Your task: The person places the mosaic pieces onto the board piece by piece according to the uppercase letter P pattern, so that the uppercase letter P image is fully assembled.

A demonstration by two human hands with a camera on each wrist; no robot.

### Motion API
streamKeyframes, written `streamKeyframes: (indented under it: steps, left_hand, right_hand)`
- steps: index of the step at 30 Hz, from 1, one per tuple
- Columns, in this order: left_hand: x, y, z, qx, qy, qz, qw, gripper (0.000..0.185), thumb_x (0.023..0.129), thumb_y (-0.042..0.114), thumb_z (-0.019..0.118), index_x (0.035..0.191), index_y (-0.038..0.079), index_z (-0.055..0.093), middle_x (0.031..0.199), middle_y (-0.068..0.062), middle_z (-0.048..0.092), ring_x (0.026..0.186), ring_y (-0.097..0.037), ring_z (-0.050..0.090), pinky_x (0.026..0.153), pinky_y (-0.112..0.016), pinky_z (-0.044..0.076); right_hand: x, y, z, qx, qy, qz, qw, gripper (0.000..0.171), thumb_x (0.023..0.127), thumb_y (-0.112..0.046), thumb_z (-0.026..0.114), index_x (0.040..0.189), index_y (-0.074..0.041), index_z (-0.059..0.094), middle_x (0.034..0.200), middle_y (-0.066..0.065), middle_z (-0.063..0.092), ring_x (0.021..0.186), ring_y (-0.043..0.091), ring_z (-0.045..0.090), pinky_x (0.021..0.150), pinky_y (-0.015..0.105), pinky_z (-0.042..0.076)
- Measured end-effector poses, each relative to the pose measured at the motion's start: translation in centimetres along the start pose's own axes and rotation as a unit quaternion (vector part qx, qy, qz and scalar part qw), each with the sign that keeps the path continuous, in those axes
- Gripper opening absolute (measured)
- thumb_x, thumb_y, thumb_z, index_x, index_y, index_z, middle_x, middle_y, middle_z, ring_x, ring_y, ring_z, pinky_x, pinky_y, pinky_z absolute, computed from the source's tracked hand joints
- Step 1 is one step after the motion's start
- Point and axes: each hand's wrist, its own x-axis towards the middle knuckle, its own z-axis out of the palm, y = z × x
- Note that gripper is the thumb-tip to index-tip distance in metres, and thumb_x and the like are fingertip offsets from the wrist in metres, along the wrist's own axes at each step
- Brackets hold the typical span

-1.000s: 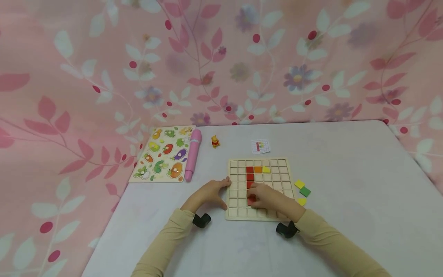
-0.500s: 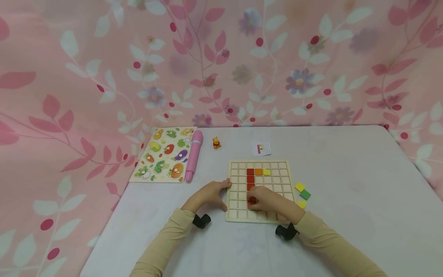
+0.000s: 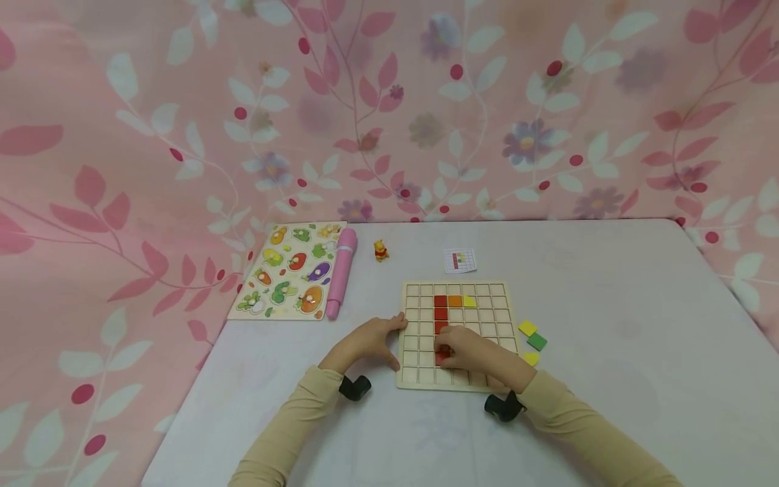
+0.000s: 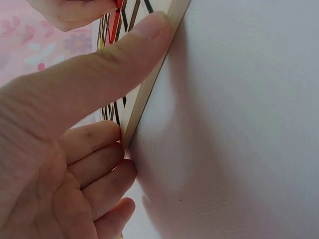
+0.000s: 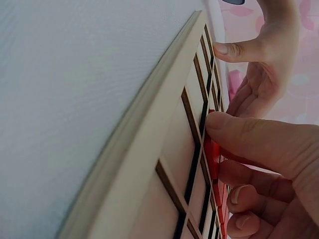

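One red tile (image 3: 443, 352) flat in right hand (image 3: 471, 350); board (image 3: 420, 368) square-on.

Light wooden grid board (image 3: 487, 318) with brown lines – red tiles (image 3: 440, 308) in a column, one orange tile (image 3: 454, 302), one yellow tile (image 3: 468, 302). Beside it, loose tiles (image 3: 532, 337) – yellow and green. Pink pen (image 3: 339, 272). Pink curtain (image 3: 182, 122) with leaves and flowers. White table (image 3: 608, 352). Tan sleeves (image 3: 292, 433).

The right hand (image 3: 473, 352) covered most of the red tile (image 3: 442, 352) (and several board cells); the small card's (image 3: 459, 260) pattern was too small to read.
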Motion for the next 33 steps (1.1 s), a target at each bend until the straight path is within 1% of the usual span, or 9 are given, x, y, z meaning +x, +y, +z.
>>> streamKeyframes:
  steps: [5,10,16,18,23,25,33]
  left_hand:
    - [0.0,0.0,-0.1,0.003,0.002,0.007,1.0,0.087,0.058,0.023,0.084,0.133,0.005,0.043,0.14,-0.008,0.03,0.125,-0.02,0.031,0.101,-0.031,0.024]
    - [0.1,0.0,-0.1,0.004,0.002,0.008,1.0,0.087,0.058,0.023,0.084,0.133,0.006,0.043,0.14,-0.008,0.031,0.125,-0.02,0.031,0.101,-0.031,0.024]
    - [0.1,-0.1,-0.1,0.004,0.003,0.008,1.0,0.087,0.058,0.023,0.084,0.133,0.006,0.043,0.14,-0.008,0.031,0.125,-0.021,0.031,0.101,-0.032,0.025]
    - [0.1,-0.1,-0.1,0.002,0.002,0.004,1.0,0.088,0.058,0.023,0.084,0.133,0.006,0.043,0.14,-0.008,0.03,0.126,-0.02,0.031,0.101,-0.032,0.024]
    - [0.1,-0.3,0.0,-0.002,-0.001,-0.001,1.0,0.088,0.057,0.023,0.085,0.133,0.006,0.043,0.141,-0.008,0.03,0.126,-0.021,0.03,0.102,-0.031,0.024]
    - [0.1,-0.4,0.1,-0.002,-0.001,0.001,1.0,0.088,0.057,0.023,0.085,0.133,0.006,0.043,0.141,-0.008,0.03,0.126,-0.021,0.03,0.102,-0.031,0.024]
    - [0.0,-0.3,0.2,-0.001,0.002,-0.001,1.0,0.088,0.057,0.024,0.085,0.133,0.007,0.043,0.141,-0.008,0.03,0.126,-0.021,0.03,0.101,-0.032,0.024]
  right_hand:
    - [-0.1,0.0,0.0,0.002,-0.001,0.01,1.0,0.015,0.076,-0.014,0.072,0.085,-0.006,0.063,0.077,-0.005,0.05,0.068,0.009,0.044,0.06,0.022,0.043]
    - [-0.4,0.0,-0.2,0.011,0.004,0.014,1.0,0.016,0.075,-0.014,0.072,0.085,-0.005,0.063,0.077,-0.004,0.051,0.067,0.009,0.044,0.06,0.021,0.043]
    - [-0.9,0.0,-0.7,0.031,0.013,0.014,0.999,0.015,0.076,-0.011,0.071,0.089,-0.005,0.065,0.081,-0.003,0.056,0.071,0.012,0.049,0.064,0.022,0.045]
    - [-1.1,-0.1,-1.1,0.032,0.015,0.02,0.999,0.014,0.076,-0.009,0.069,0.09,-0.006,0.065,0.081,-0.003,0.057,0.07,0.013,0.049,0.063,0.023,0.045]
    - [-1.9,0.1,-2.1,0.029,0.015,0.059,0.998,0.014,0.078,-0.01,0.068,0.091,-0.006,0.065,0.082,-0.003,0.056,0.071,0.014,0.049,0.062,0.025,0.045]
    - [-2.3,0.2,-2.6,0.025,0.022,0.067,0.997,0.014,0.078,-0.011,0.068,0.09,-0.005,0.064,0.082,-0.003,0.057,0.073,0.014,0.05,0.063,0.025,0.046]
    - [-4.1,1.2,-4.9,-0.015,0.074,0.052,0.996,0.014,0.078,-0.01,0.068,0.089,-0.001,0.064,0.081,0.001,0.058,0.069,0.016,0.051,0.059,0.025,0.045]
